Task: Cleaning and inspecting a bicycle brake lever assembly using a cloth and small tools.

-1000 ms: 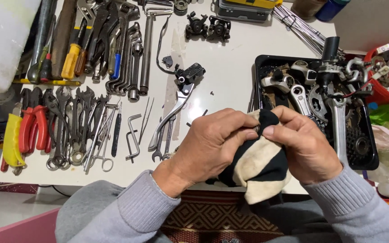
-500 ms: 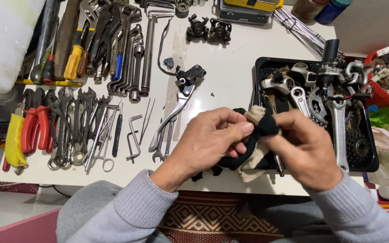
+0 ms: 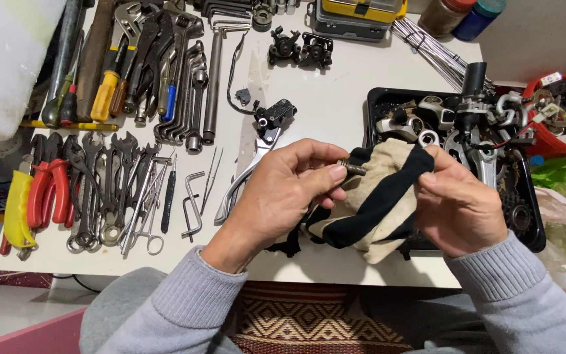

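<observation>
My left hand (image 3: 283,196) pinches a small threaded bolt (image 3: 352,166) between thumb and fingertips, its end pointing right into a cream and black rag (image 3: 375,206). My right hand (image 3: 456,206) grips that rag from the right side and holds it bunched against the bolt. Both hands hover over the near edge of the white table (image 3: 335,105), just right of a silver brake lever (image 3: 257,154) that lies on the tabletop.
Wrenches, pliers and hex keys (image 3: 119,190) lie in rows at the left. A black tray (image 3: 378,98) full of metal bike parts sits at the right, a red bowl (image 3: 561,141) beyond it. Two black brake calipers (image 3: 299,49) and a yellow-lidded case (image 3: 355,16) are at the back.
The rag has opened out and shifted right into my right hand. My left hand has drawn the bolt clear of the cloth, and it now shows between the fingertips.
</observation>
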